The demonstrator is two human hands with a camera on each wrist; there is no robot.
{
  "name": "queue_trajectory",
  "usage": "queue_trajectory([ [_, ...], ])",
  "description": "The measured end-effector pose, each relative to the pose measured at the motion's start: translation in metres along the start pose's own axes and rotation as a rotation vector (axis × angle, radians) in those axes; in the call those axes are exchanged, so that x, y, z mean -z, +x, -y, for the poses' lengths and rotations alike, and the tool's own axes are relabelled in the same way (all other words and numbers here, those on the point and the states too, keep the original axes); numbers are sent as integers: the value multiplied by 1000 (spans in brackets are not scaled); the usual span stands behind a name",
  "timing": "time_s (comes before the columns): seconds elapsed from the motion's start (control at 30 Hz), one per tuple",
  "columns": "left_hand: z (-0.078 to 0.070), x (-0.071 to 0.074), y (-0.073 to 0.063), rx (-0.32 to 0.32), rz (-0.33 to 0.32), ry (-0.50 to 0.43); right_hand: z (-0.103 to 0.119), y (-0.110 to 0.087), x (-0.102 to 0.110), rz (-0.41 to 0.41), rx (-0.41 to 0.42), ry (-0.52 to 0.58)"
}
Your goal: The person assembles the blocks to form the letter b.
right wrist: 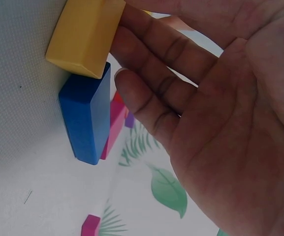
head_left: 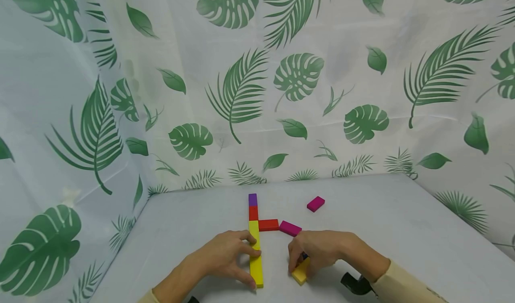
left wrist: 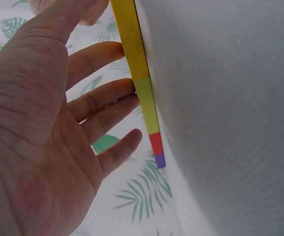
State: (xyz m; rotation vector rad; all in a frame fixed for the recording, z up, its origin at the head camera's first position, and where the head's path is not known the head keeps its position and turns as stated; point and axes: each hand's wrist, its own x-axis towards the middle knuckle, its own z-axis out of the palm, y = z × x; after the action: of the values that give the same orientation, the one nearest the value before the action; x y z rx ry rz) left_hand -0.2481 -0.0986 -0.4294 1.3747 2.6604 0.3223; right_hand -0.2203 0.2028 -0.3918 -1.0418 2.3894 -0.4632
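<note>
A straight row of flat blocks runs away from me in the head view: long yellow blocks [head_left: 256, 269], a red block [head_left: 253, 213] and a purple block [head_left: 252, 199] at the far end. My left hand [head_left: 229, 256] lies along its left side, fingers spread, fingertips touching the yellow blocks [left wrist: 134, 44]. To the right, my right hand [head_left: 318, 251] pinches a separate yellow block [head_left: 301, 272] close to the tabletop. A blue block [right wrist: 87, 115] stands against that block's far end, mostly hidden by the hand in the head view.
Another red block [head_left: 268, 225] branches rightward from the row. A magenta block [head_left: 290, 228] continues from it at an angle. A second magenta block [head_left: 315, 204] lies apart, farther back. Leaf-print curtains [head_left: 241, 160] border the white table [head_left: 193, 209].
</note>
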Motion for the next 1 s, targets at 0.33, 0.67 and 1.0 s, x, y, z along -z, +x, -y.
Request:
queue_trajectory([
  [0.33,-1,-1,1,-7,-9,11,0,-2,0,-2,-14,9],
  [0.67,-1,-1,1,-12,-12,15,0,-2,0,-2,0,11],
  [1.0,0,-1,0,1,-2,14,-4,1,-1,-8,51,-5],
])
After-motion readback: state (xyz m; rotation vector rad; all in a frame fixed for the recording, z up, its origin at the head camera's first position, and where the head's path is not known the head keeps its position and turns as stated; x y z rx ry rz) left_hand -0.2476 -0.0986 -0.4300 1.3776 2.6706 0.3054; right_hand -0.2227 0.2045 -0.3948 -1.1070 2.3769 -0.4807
